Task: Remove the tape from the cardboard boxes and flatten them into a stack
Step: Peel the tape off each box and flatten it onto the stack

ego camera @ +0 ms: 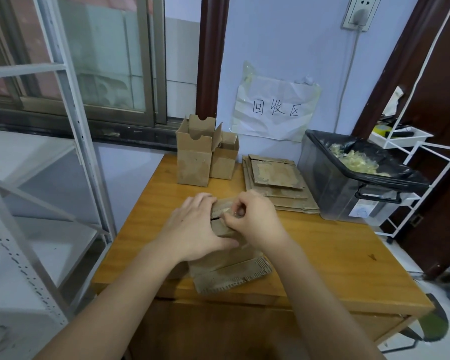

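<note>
**Both hands on a taped box beneath a handwritten "回收区" sign**

A crumpled paper sign [276, 109] taped to the pale wall reads "回收区". On the wooden table [330, 255], the left hand [192, 227] grips a cardboard box [229, 271] lying on its side; the right hand [252, 216] pinches clear tape [225, 210] at its seam. Behind stand two open boxes [195, 157], a flattened stack [276, 180] and a bag-lined bin [348, 178].

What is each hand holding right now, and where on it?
Left hand grips the cardboard box at its upper end; right hand pinches the tape on that end.
</note>
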Available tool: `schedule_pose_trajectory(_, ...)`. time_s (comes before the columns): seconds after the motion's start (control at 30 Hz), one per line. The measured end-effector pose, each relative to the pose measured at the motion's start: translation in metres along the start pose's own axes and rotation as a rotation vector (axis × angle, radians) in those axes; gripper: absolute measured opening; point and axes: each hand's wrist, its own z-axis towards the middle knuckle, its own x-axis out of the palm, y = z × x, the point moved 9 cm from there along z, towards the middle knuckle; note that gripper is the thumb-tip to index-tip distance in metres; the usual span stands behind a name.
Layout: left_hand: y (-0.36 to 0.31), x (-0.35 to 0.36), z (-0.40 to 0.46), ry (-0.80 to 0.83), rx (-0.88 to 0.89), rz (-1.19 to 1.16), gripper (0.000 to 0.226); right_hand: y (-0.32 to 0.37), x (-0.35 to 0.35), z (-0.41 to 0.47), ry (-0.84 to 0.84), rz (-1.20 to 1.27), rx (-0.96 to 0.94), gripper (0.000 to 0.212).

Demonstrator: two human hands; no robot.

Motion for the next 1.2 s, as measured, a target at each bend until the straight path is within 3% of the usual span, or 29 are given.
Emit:
schedule_pose_trajectory(0.2, 0.0, 0.002, 0.003, 0.036, 0.004, 0.073, 0.119, -0.016, -0.045, 0.007, -0.164, -0.208, -0.009, 0.004)
schedule_pose_trajectory(0.3, 0.0, 0.003, 0.004, 0.044, 0.001, 0.083, 0.118, -0.012, -0.039, 0.01, 0.022, -0.297, -0.058, 0.028)
schedule_pose_trajectory(0.37, 0.0, 0.002, 0.005, 0.049, 0.0, 0.086, 0.116, -0.003, -0.028, 0.004, 0.122, -0.192, -0.111, 0.037)
schedule_pose_trajectory(0.43, 0.001, 0.0, 0.006, 0.071, 0.009, 0.082, 0.114, -0.004, -0.035, -0.004, 0.007, 0.12, -0.118, 0.044)
schedule_pose_trajectory(0.5, 0.003, -0.004, 0.008, 0.113, 0.029, 0.089, 0.113, -0.02, -0.044, -0.006, -0.124, 0.255, -0.062, 0.048)
schedule_pose_trajectory(0.6, 0.008, -0.012, 0.015, 0.186, 0.062, 0.165, 0.112, -0.036, -0.046, -0.003, -0.154, 0.056, 0.023, 0.036)
schedule_pose_trajectory(0.8, -0.012, -0.013, 0.032, 0.235, 0.083, 0.359, 0.117, -0.038, -0.021, -0.001, 0.016, 0.091, 0.069, 0.027)
schedule_pose_trajectory(0.93, -0.034, 0.006, 0.036, 0.215, 0.071, 0.331, 0.13, -0.034, -0.015, 0.003, 0.057, 0.105, 0.082, 0.011)
schedule_pose_trajectory(1.2, -0.028, 0.008, 0.037, 0.136, 0.104, 0.286, 0.13, -0.033, -0.033, 0.007, -0.023, -0.04, 0.1, 0.023)
